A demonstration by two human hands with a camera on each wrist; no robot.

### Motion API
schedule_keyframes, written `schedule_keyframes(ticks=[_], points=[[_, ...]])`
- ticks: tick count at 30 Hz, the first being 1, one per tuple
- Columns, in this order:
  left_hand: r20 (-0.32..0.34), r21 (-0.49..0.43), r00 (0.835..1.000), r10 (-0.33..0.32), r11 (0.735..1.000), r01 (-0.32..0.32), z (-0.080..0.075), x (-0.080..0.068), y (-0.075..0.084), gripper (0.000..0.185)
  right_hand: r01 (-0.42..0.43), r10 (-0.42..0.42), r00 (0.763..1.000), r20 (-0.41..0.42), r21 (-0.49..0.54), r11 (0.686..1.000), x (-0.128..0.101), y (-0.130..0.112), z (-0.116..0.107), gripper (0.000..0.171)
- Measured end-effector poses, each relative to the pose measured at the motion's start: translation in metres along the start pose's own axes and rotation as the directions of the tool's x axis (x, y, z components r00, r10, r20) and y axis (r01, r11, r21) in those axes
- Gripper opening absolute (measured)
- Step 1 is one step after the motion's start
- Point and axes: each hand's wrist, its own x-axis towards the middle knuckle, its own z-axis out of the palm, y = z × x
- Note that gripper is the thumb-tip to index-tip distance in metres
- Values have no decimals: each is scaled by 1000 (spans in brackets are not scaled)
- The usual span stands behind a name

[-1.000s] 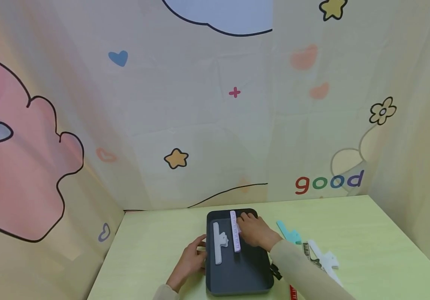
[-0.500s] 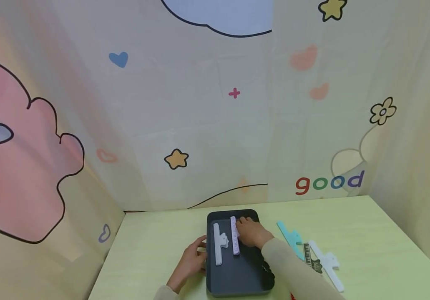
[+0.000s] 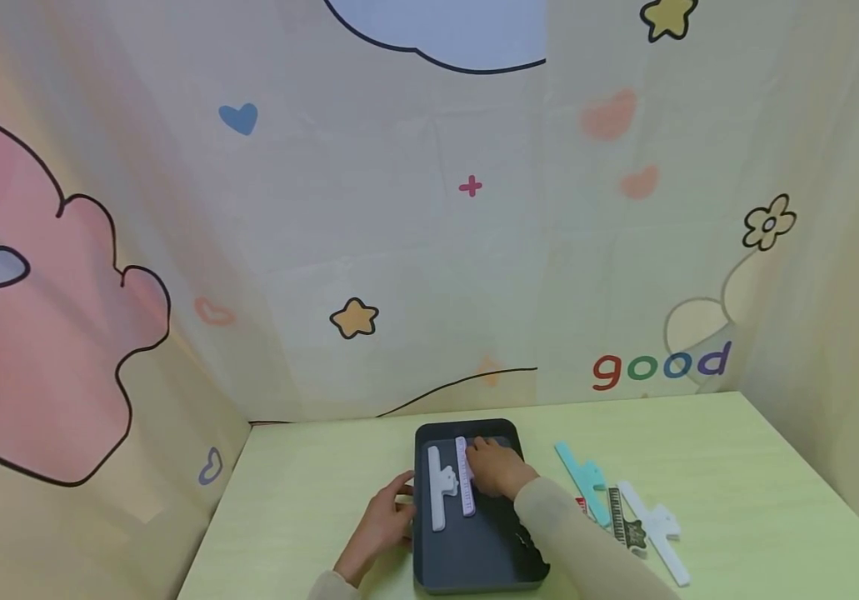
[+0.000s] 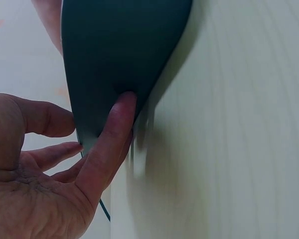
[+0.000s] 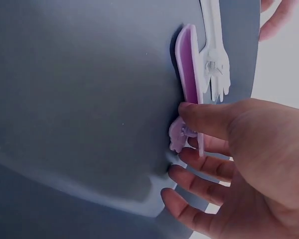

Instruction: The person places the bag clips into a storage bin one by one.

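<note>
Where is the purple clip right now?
In the head view, the purple clip lies inside the dark tray, just right of the white clip, pinched by the right hand.

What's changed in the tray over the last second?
The right hand has slid the purple clip leftward in the dark tray, so it now lies close beside the white clip, and it still pinches it. The left hand stays on the tray's left edge; the clips on the table to the right are unmoved.
</note>
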Motion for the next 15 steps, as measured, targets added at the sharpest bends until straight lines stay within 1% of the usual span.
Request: schedule_keyframes(ticks=[7,11,15], points=[[-2,8,1000,-1,1000,1,2,1,1,60,-4,4,1000,-8,19,1000,-4,3,-2,45],[-3,4,1000,-4,1000,4,2,1,1,61,-1,2,1000,-29,36,999,-6,3,-5,48],[6,-13,1000,-28,1000,28,2,2,0,61,11,-8,998,-55,53,999,-11,3,-11,51]])
